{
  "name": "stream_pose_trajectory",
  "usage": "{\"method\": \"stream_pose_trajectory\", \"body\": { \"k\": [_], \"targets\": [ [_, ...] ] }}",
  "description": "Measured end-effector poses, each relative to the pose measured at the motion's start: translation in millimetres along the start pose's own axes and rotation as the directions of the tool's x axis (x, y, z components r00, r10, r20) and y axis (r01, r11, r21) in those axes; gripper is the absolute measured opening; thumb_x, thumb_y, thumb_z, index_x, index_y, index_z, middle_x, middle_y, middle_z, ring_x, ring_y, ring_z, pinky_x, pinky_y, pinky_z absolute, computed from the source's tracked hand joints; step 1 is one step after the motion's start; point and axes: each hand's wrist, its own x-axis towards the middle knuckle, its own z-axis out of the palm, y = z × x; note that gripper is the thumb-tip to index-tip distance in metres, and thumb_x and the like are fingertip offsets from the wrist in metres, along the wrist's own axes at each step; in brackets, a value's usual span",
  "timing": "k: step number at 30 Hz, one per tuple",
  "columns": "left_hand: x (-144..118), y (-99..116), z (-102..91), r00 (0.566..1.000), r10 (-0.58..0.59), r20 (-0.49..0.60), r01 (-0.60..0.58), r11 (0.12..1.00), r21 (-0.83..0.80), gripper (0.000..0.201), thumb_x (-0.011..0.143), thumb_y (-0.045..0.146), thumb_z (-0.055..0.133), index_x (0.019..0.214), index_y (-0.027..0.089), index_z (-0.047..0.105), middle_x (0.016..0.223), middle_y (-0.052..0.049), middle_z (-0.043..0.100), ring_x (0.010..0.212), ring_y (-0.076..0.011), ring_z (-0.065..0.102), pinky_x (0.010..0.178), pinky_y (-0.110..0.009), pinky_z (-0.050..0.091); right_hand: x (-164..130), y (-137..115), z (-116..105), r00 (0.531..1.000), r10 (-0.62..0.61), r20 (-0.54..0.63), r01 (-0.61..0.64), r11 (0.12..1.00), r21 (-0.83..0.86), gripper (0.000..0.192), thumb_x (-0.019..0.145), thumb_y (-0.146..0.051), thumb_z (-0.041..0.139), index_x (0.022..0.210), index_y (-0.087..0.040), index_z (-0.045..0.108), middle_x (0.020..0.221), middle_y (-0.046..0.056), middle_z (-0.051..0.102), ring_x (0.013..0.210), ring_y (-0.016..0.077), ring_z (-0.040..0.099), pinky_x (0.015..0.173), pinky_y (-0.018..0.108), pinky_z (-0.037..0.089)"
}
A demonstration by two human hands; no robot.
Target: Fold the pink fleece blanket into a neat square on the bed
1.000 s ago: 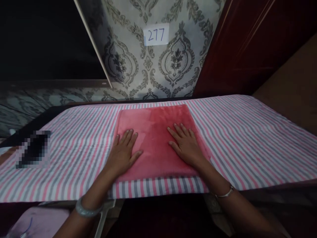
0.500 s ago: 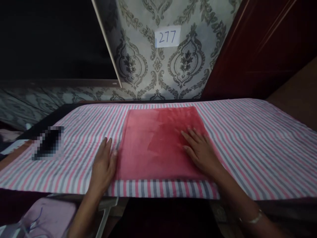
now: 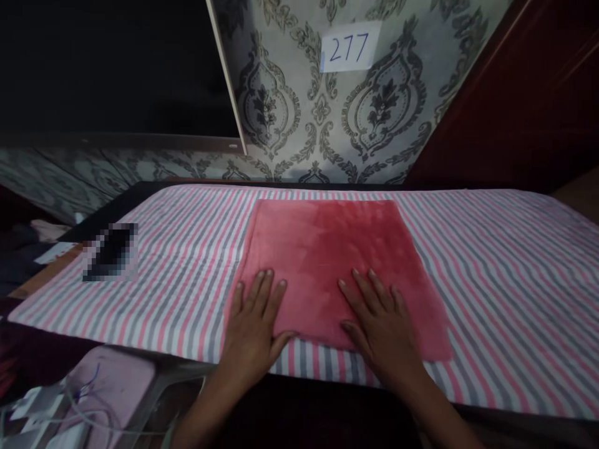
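Observation:
A red plush cloth (image 3: 322, 243) lies flat as a rough square on the striped pink, grey and white cover (image 3: 187, 249). My left hand (image 3: 255, 324) rests with fingers spread on the cloth's near left corner. On its near right part lies my right hand (image 3: 384, 330), palm down with the fingers apart. Darker and lighter patches show in the pile, the darker ones toward the far right. Neither hand grips anything.
A blurred-out dark object (image 3: 111, 252) lies on the cover's left side. Below left are a pink seat-like surface (image 3: 121, 380) and white cables (image 3: 100, 415). Behind stand a dark screen (image 3: 116, 68), patterned wallpaper with a "277" paper (image 3: 350, 47), and a dark red panel (image 3: 515, 118).
My left hand has moved from beside the cloth onto its near left corner. My right hand has slid toward the near edge. The camera view has shifted somewhat.

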Motion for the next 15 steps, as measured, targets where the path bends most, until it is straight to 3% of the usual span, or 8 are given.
{"method": "stream_pose_trajectory", "body": {
  "k": [3, 10, 15],
  "targets": [
    [-13.1, -25.9, -2.9, 0.999, -0.034, -0.017, 0.034, 0.999, 0.006, 0.086, 0.094, 0.06, 0.045, 0.161, 0.018, 0.012, 0.162, -0.016, 0.032, 0.15, -0.032, 0.025, 0.123, -0.055, 0.009, 0.3, -0.5, -0.6, 1.0, 0.006, -0.003, -0.006, 1.0, 0.006, 0.063, 0.102, -0.046, 0.035, 0.16, -0.035, 0.011, 0.164, 0.004, 0.028, 0.15, 0.0308, 0.022, 0.114, 0.059, 0.024],
    [-33.9, -61.9, 2.4, 1.0, -0.005, -0.009, 0.004, 0.997, -0.073, 0.075, 0.097, 0.036, 0.046, 0.161, 0.021, 0.01, 0.163, -0.013, 0.031, 0.151, -0.0302, 0.024, 0.12, -0.051, 0.025, 0.2, 1.8, -2.5, 1.0, -0.021, -0.002, 0.021, 0.999, 0.03, 0.062, 0.103, -0.046, 0.036, 0.16, -0.035, 0.014, 0.163, 0.004, 0.03, 0.15, 0.0282, 0.023, 0.115, 0.056, 0.025],
    [-38.4, -76.9, -23.7, 0.997, -0.038, 0.069, 0.049, 0.984, -0.169, 0.074, 0.095, 0.041, 0.049, 0.16, 0.033, 0.012, 0.165, -0.008, 0.026, 0.149, -0.0313, 0.029, 0.116, -0.054, 0.034, -9.2, 22.7, -17.0, 0.999, -0.021, 0.03, 0.019, 0.996, 0.09, 0.06, 0.102, -0.042, 0.036, 0.159, -0.035, 0.019, 0.16, 0.004, 0.036, 0.148, 0.0255, 0.03, 0.116, 0.054, 0.027]
  ]
}}
